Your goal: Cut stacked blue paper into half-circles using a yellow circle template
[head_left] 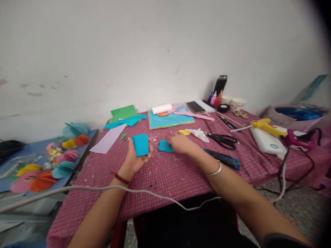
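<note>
Left fingers (145, 158) around upright blue paper (141, 144)

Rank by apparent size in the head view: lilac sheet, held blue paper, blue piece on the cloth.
1. lilac sheet
2. held blue paper
3. blue piece, partly covered by the right hand, so less sure

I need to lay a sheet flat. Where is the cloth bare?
The checked tablecloth is bare, bar scraps, between the forearms, from the left hand holding the folded blue paper and the right hand to the white cable; also nearer than the lilac sheet. Crowded: the back edge, and right by the scissors and glue gun.
</note>
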Demonstrator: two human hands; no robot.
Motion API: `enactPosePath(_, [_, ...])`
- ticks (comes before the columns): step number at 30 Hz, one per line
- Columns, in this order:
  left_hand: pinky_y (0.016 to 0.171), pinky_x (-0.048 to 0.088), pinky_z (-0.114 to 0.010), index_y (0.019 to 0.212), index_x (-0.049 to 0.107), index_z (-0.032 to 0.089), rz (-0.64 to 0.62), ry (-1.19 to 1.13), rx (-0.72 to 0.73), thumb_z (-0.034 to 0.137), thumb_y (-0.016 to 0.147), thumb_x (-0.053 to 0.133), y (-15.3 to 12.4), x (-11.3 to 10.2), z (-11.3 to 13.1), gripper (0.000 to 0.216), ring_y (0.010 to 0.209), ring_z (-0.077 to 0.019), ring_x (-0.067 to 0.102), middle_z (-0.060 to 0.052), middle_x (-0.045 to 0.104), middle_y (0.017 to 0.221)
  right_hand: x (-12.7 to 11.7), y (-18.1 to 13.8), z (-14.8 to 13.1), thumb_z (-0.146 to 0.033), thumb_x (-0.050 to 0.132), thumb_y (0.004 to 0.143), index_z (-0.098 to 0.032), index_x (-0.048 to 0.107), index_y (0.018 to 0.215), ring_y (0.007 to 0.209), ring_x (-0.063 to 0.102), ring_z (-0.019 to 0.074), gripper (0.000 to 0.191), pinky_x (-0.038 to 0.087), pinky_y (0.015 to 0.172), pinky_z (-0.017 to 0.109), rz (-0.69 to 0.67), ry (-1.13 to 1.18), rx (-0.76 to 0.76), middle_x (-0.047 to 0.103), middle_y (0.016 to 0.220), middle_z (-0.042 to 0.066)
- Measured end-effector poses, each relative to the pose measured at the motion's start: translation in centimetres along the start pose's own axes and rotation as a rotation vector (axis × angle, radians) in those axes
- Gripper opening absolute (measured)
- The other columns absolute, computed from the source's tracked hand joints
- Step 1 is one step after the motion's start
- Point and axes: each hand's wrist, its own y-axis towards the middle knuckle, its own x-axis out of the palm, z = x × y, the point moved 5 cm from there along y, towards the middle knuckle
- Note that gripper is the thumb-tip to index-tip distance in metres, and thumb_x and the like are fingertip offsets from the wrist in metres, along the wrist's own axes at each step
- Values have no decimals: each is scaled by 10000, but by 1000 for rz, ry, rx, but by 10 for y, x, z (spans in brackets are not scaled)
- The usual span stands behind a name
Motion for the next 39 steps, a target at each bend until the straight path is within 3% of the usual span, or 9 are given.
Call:
enactPosePath(3, [334, 368, -204, 1008, 603, 91, -50, 55, -63, 778, 758, 168, 1, 3, -7, 850, 511, -167, 606, -125, 654, 723, -13, 0, -5, -132, 468, 825, -139, 706, 880, 954, 623, 269, 244, 388, 870, 396, 157, 154, 22, 708, 967, 138])
enactPosePath(8, [351, 403, -208, 1027, 608, 82, -83, 107, -88, 774, 764, 189, 2, 5, -19, 851, 585, -196, 648, -152, 675, 766, -43, -14, -22, -241, 430, 912, -152, 631, 1102, 950, 627, 168, 290, 452, 819, 285, 581, 673, -38, 692, 1051, 76])
enactPosePath(11, [371, 418, -209, 1032, 608, 99, -79, 128, -58, 753, 782, 217, 3, 5, -22, 802, 594, -191, 650, -143, 683, 778, -49, -23, -36, -259, 473, 901, -174, 643, 1075, 937, 625, 179, 258, 440, 844, 314, 675, 666, -71, 702, 1008, 65])
enactPosePath(16, [383, 420, -207, 1018, 618, 123, -44, 120, -28, 732, 798, 226, 4, 3, -23, 757, 578, -180, 644, -114, 679, 739, -46, -26, -44, -238, 529, 870, -190, 667, 1008, 924, 627, 193, 201, 426, 855, 335, 663, 604, -57, 710, 973, 59])
enactPosePath(21, [380, 416, -209, 1031, 615, 107, -19, 124, -55, 737, 795, 223, 4, 4, -23, 779, 566, -180, 642, -130, 680, 732, -41, -23, -39, -240, 530, 864, -185, 645, 1078, 883, 635, 190, 249, 440, 816, 323, 619, 611, 47, 708, 967, 68])
enactPosePath(26, [380, 426, -210, 999, 617, 104, 6, 112, -82, 718, 813, 187, 5, 3, -25, 772, 538, -179, 638, -133, 678, 702, -41, -23, -40, -238, 508, 882, -173, 664, 1013, 914, 625, 200, 215, 431, 829, 323, 619, 540, 6, 708, 974, 64])
enactPosePath(33, [407, 460, -207, 927, 642, 83, 61, 43, -151, 704, 824, 186, 8, -5, -29, 777, 532, -175, 645, -139, 675, 680, -40, -25, -47, -254, 462, 915, -179, 634, 1103, 901, 620, 214, 266, 401, 834, 354, 623, 334, -66, 702, 1014, 89])
enactPosePath(39, [409, 471, -209, 917, 644, 86, 79, 15, -174, 694, 832, 177, 8, -5, -30, 771, 520, -176, 647, -138, 676, 661, -39, -25, -49, -254, 469, 911, -178, 620, 1108, 892, 617, 218, 260, 396, 827, 362, 602, 355, -84, 697, 1012, 100])
